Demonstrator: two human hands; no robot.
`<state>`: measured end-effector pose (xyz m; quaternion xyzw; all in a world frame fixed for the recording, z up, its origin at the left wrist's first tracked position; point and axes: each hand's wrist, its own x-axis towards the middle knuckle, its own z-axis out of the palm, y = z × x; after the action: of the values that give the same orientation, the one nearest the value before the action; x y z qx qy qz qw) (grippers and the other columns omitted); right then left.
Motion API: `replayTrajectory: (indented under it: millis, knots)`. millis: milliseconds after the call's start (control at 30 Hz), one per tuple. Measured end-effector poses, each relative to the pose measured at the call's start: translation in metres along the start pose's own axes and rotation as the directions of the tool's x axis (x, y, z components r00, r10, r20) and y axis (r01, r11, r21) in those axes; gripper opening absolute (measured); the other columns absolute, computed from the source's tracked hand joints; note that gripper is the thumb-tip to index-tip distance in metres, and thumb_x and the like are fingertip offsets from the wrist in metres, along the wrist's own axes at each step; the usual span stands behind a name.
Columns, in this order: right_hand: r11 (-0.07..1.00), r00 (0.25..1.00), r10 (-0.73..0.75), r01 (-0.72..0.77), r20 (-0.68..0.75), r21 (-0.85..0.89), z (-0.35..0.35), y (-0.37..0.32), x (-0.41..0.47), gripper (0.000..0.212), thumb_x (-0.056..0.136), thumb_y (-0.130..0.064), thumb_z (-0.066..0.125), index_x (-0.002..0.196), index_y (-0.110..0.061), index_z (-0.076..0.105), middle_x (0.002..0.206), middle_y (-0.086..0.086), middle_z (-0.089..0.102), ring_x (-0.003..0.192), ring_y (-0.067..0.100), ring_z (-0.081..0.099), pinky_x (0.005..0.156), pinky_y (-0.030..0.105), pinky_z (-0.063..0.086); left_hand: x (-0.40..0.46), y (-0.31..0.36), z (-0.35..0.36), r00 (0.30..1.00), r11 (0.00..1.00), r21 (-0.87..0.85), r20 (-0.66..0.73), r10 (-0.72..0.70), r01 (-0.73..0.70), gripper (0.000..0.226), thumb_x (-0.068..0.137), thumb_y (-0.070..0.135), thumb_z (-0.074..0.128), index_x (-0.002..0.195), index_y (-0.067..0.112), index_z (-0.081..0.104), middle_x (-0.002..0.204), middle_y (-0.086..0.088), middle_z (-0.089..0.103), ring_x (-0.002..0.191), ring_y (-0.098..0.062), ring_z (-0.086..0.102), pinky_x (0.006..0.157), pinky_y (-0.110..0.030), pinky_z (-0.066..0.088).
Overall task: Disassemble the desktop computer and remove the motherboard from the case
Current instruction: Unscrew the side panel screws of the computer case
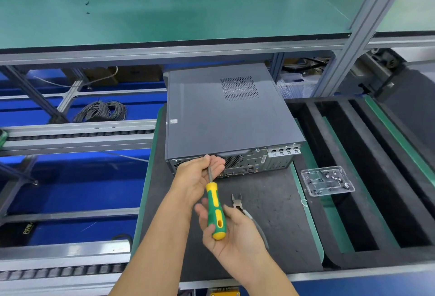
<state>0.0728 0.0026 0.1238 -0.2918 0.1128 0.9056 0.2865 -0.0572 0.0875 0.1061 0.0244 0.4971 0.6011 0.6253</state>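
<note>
A grey desktop computer case (226, 116) lies flat on a dark mat, its cover on and its rear port panel (249, 163) facing me. A screwdriver (215, 208) with a green and yellow handle is held in front of that panel. My left hand (195, 178) pinches the metal shaft near the tip, close to the case's upper left rear edge. My right hand (230, 229) cradles the handle from below, fingers loosely curled around it. The motherboard is hidden inside the case.
Side cutters (242, 206) lie on the dark mat (270, 225) just right of my right hand. A clear plastic tray (327, 180) with several screws sits to the right on black foam. A cable coil (101, 110) lies at left beyond a roller rail. A green shelf (164, 13) overhangs the case.
</note>
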Motion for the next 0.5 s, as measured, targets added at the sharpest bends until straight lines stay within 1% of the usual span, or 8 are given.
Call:
replayTrajectory:
  millis: [100,167,233,267,333,400,433,500]
  knots:
    - [0.974,0.991,-0.130,0.122,-0.032,-0.189,-0.001,0.001,0.004,0.042,0.084,-0.013,0.062,0.122,0.005,0.058,0.098,0.022,0.066,0.072,0.024,0.064,0.054,0.031,0.052,0.001,0.002,0.000,0.999,0.999,-0.003,-0.013,-0.039,0.039,0.020,0.099,0.005,0.050,0.091,-0.012,0.059,0.072,-0.019,0.072,0.064,-0.024,0.073,0.053,-0.027,0.058]
    - [0.896,0.961,-0.257,0.199,-0.099,-0.398,-0.001,0.005,0.008,0.038,0.081,-0.016,0.070,0.116,-0.004,0.062,0.097,0.018,0.064,0.074,0.023,0.063,0.060,0.033,0.051,0.000,0.003,0.000,0.999,0.998,0.061,-0.053,-0.004,0.007,0.017,0.096,0.003,0.056,0.089,-0.012,0.060,0.071,-0.020,0.072,0.065,-0.026,0.073,0.052,-0.027,0.058]
    - [0.844,0.927,-0.329,0.202,-0.182,-0.497,-0.001,0.006,0.012,0.039,0.074,-0.016,0.079,0.111,-0.012,0.064,0.099,0.014,0.057,0.077,0.020,0.057,0.062,0.033,0.049,0.000,0.002,-0.001,0.996,0.995,0.097,-0.078,0.034,-0.026,0.013,0.092,0.001,0.062,0.090,-0.012,0.061,0.073,-0.021,0.072,0.068,-0.027,0.073,0.054,-0.027,0.058]
    - [0.856,0.925,-0.320,0.190,-0.204,-0.482,-0.001,0.006,0.012,0.039,0.073,-0.019,0.082,0.108,-0.012,0.065,0.099,0.013,0.056,0.079,0.020,0.055,0.063,0.033,0.050,-0.001,0.002,-0.002,0.996,0.995,0.095,-0.081,0.040,-0.032,0.013,0.092,0.001,0.062,0.091,-0.012,0.061,0.074,-0.021,0.072,0.069,-0.028,0.074,0.054,-0.027,0.058]
    - [0.938,0.954,-0.203,0.126,-0.218,-0.323,0.000,0.007,0.010,0.037,0.078,-0.032,0.078,0.105,-0.009,0.069,0.096,0.013,0.063,0.079,0.023,0.061,0.067,0.039,0.053,0.000,0.001,-0.003,0.996,0.998,0.063,-0.077,0.034,-0.029,0.013,0.093,0.001,0.060,0.091,-0.012,0.061,0.077,-0.023,0.072,0.070,-0.028,0.074,0.055,-0.028,0.058]
    - [0.982,0.979,-0.052,0.014,-0.199,-0.189,0.000,0.007,0.008,0.043,0.092,-0.041,0.060,0.110,-0.004,0.070,0.103,0.018,0.070,0.084,0.030,0.070,0.070,0.045,0.056,0.001,-0.001,-0.003,0.997,1.000,0.016,-0.081,0.020,-0.019,0.015,0.094,0.002,0.059,0.094,-0.012,0.062,0.080,-0.023,0.072,0.073,-0.028,0.074,0.056,-0.028,0.058]
    - [0.984,0.984,-0.023,-0.009,-0.178,-0.179,-0.003,0.006,0.007,0.044,0.096,-0.036,0.051,0.113,0.001,0.068,0.105,0.022,0.070,0.083,0.031,0.071,0.068,0.044,0.057,0.001,-0.002,-0.003,0.997,1.000,-0.011,-0.079,0.010,-0.011,0.015,0.095,0.003,0.058,0.095,-0.012,0.062,0.082,-0.023,0.072,0.073,-0.028,0.074,0.055,-0.028,0.058]
    - [0.981,0.985,-0.058,0.026,-0.165,-0.191,-0.007,0.002,0.005,0.040,0.098,-0.023,0.045,0.114,0.007,0.065,0.096,0.021,0.069,0.071,0.024,0.067,0.057,0.033,0.057,0.000,-0.003,-0.003,0.998,0.998,-0.066,-0.067,-0.015,0.010,0.017,0.096,0.004,0.057,0.097,-0.012,0.062,0.082,-0.023,0.073,0.072,-0.027,0.074,0.054,-0.028,0.058]
